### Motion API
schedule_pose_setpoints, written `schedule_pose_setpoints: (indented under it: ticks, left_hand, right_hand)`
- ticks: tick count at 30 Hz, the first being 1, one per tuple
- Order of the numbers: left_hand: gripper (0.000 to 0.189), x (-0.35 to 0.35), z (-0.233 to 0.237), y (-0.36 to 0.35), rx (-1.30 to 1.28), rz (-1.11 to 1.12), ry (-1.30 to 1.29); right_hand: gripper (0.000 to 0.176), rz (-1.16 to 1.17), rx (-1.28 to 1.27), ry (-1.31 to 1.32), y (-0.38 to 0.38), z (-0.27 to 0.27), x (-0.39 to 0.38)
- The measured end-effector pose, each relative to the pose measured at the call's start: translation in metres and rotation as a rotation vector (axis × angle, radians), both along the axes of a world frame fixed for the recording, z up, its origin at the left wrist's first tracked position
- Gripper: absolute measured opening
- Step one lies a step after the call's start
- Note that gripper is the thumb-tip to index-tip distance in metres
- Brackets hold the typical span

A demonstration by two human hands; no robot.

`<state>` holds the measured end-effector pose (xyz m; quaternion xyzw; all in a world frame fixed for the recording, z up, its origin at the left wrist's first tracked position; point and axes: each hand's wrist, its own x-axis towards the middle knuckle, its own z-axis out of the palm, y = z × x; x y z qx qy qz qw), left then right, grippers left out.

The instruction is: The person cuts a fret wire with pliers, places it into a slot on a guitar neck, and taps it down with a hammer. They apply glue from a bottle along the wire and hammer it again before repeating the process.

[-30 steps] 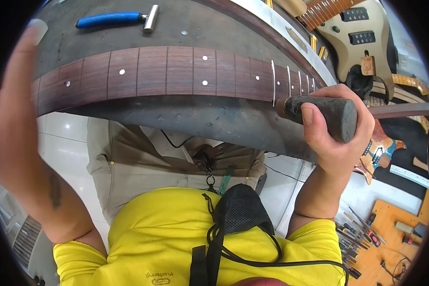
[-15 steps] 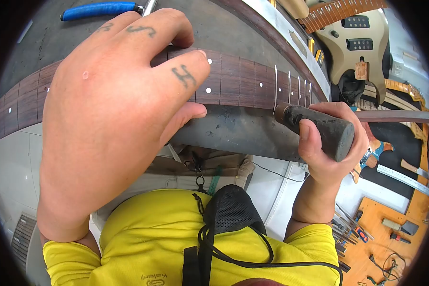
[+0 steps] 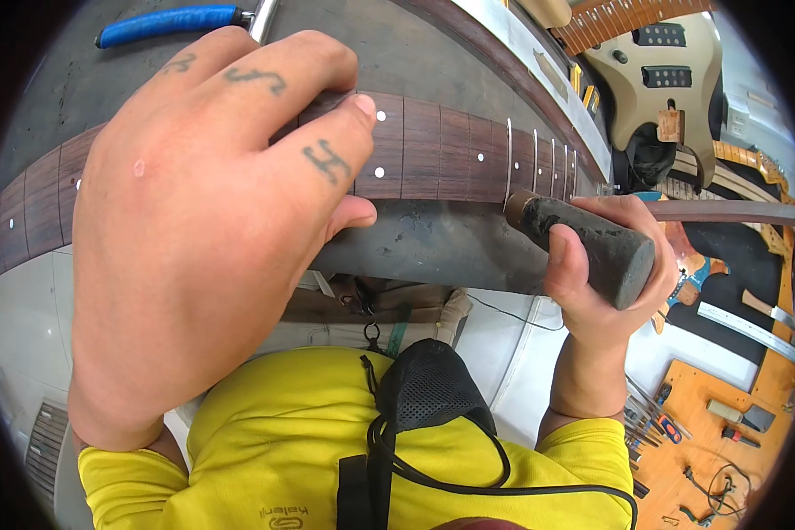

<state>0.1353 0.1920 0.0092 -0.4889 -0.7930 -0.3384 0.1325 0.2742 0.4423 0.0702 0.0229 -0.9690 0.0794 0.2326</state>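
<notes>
A dark wooden guitar neck (image 3: 424, 146) with white dot inlays runs across the view. Several metal frets sit at its right end, and the slots further left are bare. My left hand (image 3: 203, 185) lies over the neck, fingers curled across it and thumb at the near edge; the undersides of the fingers are hidden. In my right hand (image 3: 605, 265), closed around it, is a dark cylindrical mallet head (image 3: 592, 243). Its brown tip meets the near end of the leftmost fret (image 3: 508, 159).
A blue-handled tool (image 3: 172, 22) lies at upper left on the dark bench surface (image 3: 397, 234). To the right are a beige guitar body (image 3: 654, 97), a brown bar (image 3: 724, 212) beside my right hand, and an orange board (image 3: 698, 406) with several hand tools.
My left hand has shifted slightly left along the neck, with its index finger lower. My right hand and the mallet head have moved very slightly left.
</notes>
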Motion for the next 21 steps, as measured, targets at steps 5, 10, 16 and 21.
schedule_pose_setpoints:
  ticks: [5, 10, 16, 21]
  left_hand:
    - [0.047, 0.002, 0.0, 0.0, -0.01, -0.007, -0.004]
    - [0.046, 0.001, -0.001, -0.002, -0.006, -0.002, -0.003]
    - [0.045, 0.002, -0.001, -0.003, -0.01, 0.003, 0.004]
    - [0.045, 0.002, -0.002, -0.003, 0.003, 0.004, 0.004]
  right_hand:
    - [0.035, 0.0, 0.041, -0.108, -0.007, 0.01, -0.003]
    - [0.034, 0.001, 0.015, -0.097, -0.007, 0.008, -0.002]
    - [0.031, -0.062, 0.032, -0.144, -0.014, 0.013, -0.004]
    - [0.03, -0.07, 0.038, -0.127, -0.013, 0.011, -0.005]
